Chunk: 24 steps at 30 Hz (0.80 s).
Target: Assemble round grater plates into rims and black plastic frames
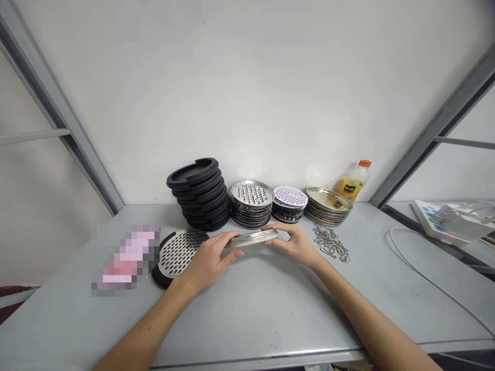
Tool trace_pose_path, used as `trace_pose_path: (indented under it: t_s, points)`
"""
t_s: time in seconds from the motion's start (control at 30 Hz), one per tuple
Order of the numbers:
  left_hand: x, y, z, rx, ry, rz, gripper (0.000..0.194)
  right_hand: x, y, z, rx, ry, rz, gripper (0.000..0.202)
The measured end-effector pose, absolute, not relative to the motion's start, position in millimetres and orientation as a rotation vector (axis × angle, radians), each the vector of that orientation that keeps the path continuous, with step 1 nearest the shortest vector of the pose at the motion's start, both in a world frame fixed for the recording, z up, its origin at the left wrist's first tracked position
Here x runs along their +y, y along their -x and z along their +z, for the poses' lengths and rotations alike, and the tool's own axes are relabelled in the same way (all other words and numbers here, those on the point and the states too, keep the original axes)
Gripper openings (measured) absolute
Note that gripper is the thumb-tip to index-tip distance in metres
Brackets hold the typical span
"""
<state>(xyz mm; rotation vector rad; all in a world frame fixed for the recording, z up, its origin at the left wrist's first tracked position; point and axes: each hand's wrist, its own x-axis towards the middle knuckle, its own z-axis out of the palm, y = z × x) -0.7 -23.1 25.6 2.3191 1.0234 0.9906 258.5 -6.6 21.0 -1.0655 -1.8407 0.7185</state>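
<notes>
Between my two hands, above the table, a round metal disc [253, 237] is held nearly edge-on, so its face is mostly hidden. My left hand [212, 257] grips its left rim, thumb stretched out in front and below. At the right rim, my right hand [292, 242] pinches it between thumb and fingers. Just left of my left hand lies a perforated metal disc [180, 252] seated in a black ring base. Behind the held disc stands a stack of round metal graters [253, 195]. A pile of small metal hooks or clips [331, 242] lies right of my right hand.
A tall stack of black ring bases [201, 198] leans at the back left. Along the wall stand a stack topped by a pale purple perforated disc [291, 197], gold-coloured lids [328, 203] and a bottle [353, 183]. A blurred pink item [129, 257] lies left; a white cable [421, 273] runs right.
</notes>
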Motion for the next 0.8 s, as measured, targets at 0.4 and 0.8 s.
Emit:
trace_pose_path:
  t_s: [0.4, 0.8]
  points:
    - [-18.4, -7.3, 18.1, 0.952, -1.466, 1.372, 0.046, -12.5, -245.8, 17.2, -1.705, 0.838, 1.288, 0.040]
    - [-23.5, -11.5, 23.5, 0.795, -1.697, 0.954, 0.037, -8.8, -267.9, 30.3, -1.249, 0.858, 1.374, 0.049]
